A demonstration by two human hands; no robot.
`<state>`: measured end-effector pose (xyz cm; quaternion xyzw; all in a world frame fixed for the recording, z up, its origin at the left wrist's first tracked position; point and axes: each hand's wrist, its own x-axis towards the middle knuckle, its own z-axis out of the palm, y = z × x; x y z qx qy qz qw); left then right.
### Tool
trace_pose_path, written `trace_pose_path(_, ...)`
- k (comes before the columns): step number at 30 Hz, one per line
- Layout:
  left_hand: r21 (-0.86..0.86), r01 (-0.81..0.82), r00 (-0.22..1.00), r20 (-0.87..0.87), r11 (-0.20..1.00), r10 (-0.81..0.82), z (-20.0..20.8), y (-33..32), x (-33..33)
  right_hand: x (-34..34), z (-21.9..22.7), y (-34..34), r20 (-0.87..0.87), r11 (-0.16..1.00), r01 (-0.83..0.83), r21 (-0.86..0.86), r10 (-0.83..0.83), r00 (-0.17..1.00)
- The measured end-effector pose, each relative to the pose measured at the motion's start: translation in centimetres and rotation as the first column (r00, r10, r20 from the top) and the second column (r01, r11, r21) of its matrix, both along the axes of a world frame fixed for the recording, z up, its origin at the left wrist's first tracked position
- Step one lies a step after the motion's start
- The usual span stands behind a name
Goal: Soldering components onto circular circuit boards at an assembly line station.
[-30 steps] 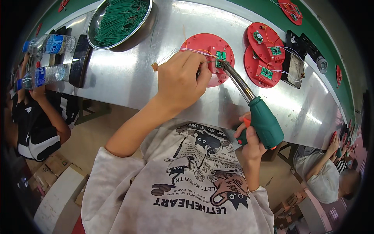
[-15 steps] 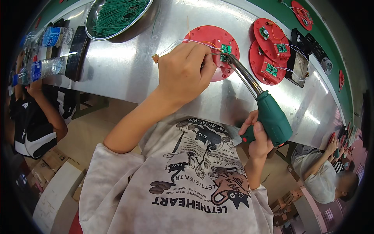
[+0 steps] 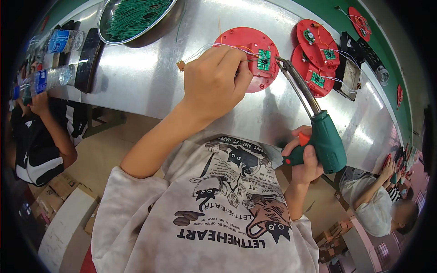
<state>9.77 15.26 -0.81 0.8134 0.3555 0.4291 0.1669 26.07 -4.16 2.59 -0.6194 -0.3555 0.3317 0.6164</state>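
My left hand [image 3: 216, 79] is closed beside a green circuit board [image 3: 263, 60], its fingertips pinched on a thin wire that reaches the board's edge. The board sits in a round red plastic disc [image 3: 248, 38] flat on the table. White and orange wires run from the board past my knuckles to a small brown piece [image 3: 180, 66]. My right hand [image 3: 306, 157] grips a green soldering gun [image 3: 328, 143] by its handle. An orange trigger [image 3: 303, 139] shows by the fingers. The gun's metal tip [image 3: 280, 61] is just right of the board, apart from it.
More red discs with boards [image 3: 314, 59] overlap at the right, near a black metal tray [image 3: 348, 82]. A steel bowl [image 3: 136, 43] of green wires stands at the far left. Plastic bottles [image 3: 57, 77] lie beyond a dark box [image 3: 88, 61]. Other people sit at both sides.
The soldering gun's tip has drawn off the board, to the right. The orange trigger has come into view beside my right fingers. My left hand has hardly moved.
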Motion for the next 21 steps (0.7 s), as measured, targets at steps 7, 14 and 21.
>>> trace_pose_path(7, 0.022, 0.001, 1.000, 0.008, 1.000, -0.001, -0.09, 0.09, 0.09, 0.23, -0.51, -0.21, -0.007, 1.000, 0.015, 0.016, -0.015, 1.000)
trace_pose_path(14, 0.101, 0.017, 1.000, -0.020, 0.995, -0.015, -0.14, 0.07, 0.01, -0.22, -0.48, 0.00, -0.041, 1.000, 0.004, -0.004, -0.004, 0.999)
trace_pose_path(21, 0.162, 0.051, 0.998, -0.031, 0.985, -0.047, -0.55, 0.21, -0.12, -0.39, -0.66, -0.22, -0.052, 1.000, -0.012, -0.020, 0.011, 0.999)
